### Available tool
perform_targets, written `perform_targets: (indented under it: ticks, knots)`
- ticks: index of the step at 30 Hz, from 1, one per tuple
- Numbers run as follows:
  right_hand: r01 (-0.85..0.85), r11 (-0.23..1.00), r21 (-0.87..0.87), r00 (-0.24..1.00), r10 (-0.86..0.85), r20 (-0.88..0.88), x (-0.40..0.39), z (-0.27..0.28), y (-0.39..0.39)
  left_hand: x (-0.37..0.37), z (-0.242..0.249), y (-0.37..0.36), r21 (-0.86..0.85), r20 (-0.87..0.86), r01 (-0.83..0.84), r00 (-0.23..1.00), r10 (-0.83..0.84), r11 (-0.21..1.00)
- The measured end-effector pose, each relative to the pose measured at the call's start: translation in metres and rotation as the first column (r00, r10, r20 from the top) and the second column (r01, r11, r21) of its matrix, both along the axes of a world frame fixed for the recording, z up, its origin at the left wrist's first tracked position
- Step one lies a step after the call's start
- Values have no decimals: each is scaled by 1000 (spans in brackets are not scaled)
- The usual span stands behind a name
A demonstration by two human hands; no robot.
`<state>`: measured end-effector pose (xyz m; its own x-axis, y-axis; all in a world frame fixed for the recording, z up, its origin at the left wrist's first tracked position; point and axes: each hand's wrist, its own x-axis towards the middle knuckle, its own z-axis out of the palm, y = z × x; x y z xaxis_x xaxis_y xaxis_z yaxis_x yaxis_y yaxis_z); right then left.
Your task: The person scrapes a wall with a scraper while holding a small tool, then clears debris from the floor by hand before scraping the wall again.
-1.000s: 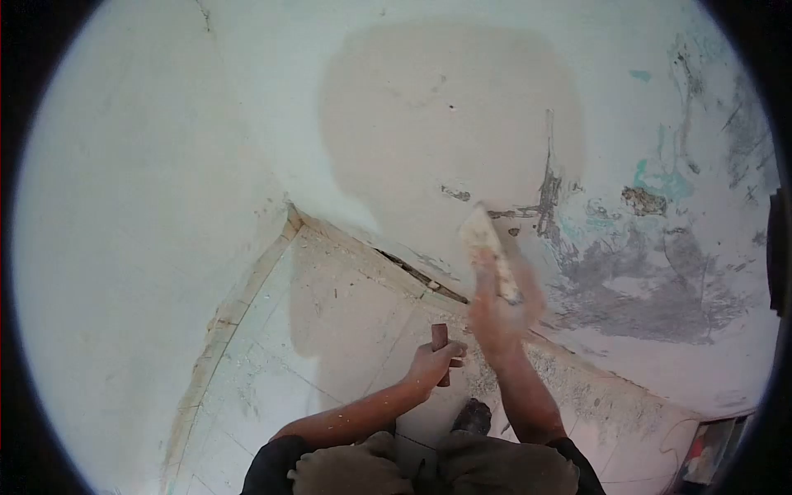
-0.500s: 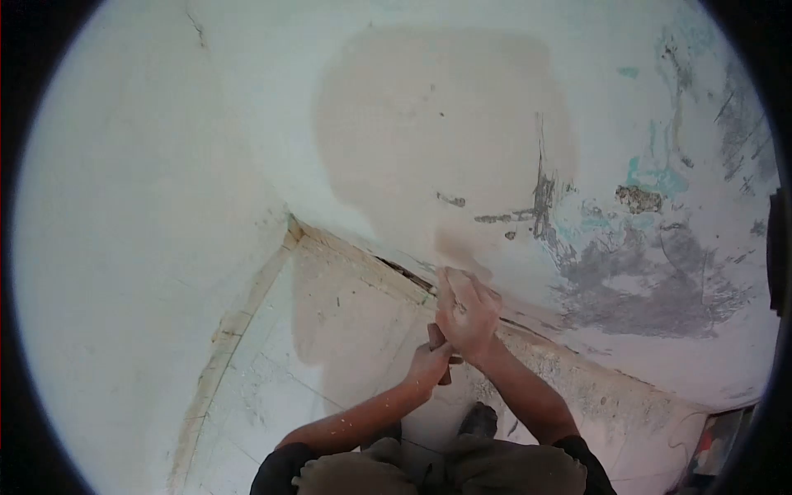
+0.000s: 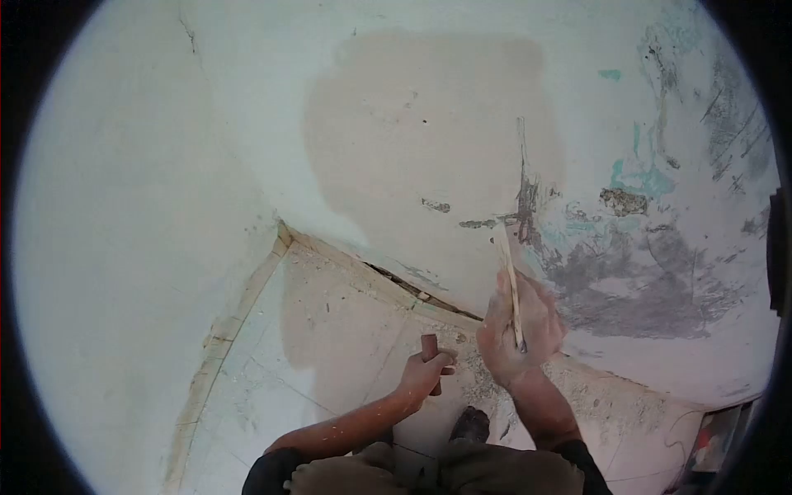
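My right hand (image 3: 524,330), blurred by motion, is closed around a long, thin, pale blade-like tool (image 3: 510,276) whose exact kind does not show. Its far end points up the wall and overlaps the dark scraped marks (image 3: 525,206) in this view. Lower and to the left, my left hand (image 3: 421,375) grips a short reddish-brown handle (image 3: 429,345), with the handle's ends sticking out above and below the fist. The two hands are apart. A dark open gap (image 3: 404,285) runs along the foot of the wall, left of my right hand.
The pale wall (image 3: 256,99) carries a large beige damp-looking patch (image 3: 429,157), a rough hole (image 3: 624,201) and grey bare areas (image 3: 643,280). Crumbs of debris (image 3: 470,355) lie on the floor along the wall. A dark shoe (image 3: 471,423) is below my hands.
My right hand has moved right and slightly down, away from my left hand, and the pale tool in it now shows. The left hand still grips the handle; the view has shifted slightly.
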<state>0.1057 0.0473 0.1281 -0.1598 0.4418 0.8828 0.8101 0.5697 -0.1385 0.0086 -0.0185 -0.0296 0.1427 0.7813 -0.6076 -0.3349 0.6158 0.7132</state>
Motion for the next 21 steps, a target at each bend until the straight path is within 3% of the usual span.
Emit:
perform_targets:
  ticks: [1,2,4,8,10,11,16,17,18,19,21]
  knots:
    - [-113,993,-21,977,107,-186,-1,0,-1,1,2,-3,-50,-27,18,999,-20,999]
    - [-102,994,-31,977,95,-190,1,6,-3,2,0,-6,-59,-29,29,999,-31,998]
    - [-246,938,-243,850,88,-519,6,26,0,3,-6,-4,-24,3,1,1000,-1,1000]
    - [-193,976,-105,895,132,-426,16,37,1,1,-10,-2,-15,-26,29,999,-30,999]
    - [-106,994,22,962,108,-251,25,53,-12,0,-14,-3,21,2,0,1000,0,1000]
    - [-109,994,18,962,110,-251,29,49,-12,-1,-12,-3,18,2,-3,1000,3,1000]
    - [114,973,201,985,-137,103,50,-6,4,-1,-8,-3,10,-23,9,1000,-9,1000]
    - [113,973,199,986,-136,102,39,-14,6,-1,-8,-3,8,-25,8,1000,-8,1000]
    - [-60,998,23,994,62,-94,18,-20,7,-2,-6,-3,15,-33,28,999,-27,1000]
    - [-268,957,-109,924,224,-311,6,-22,11,-2,-5,-1,27,-40,41,998,-40,999]
    - [-265,944,-198,910,177,-376,4,-12,10,-3,0,-1,9,-41,27,999,-26,1000]
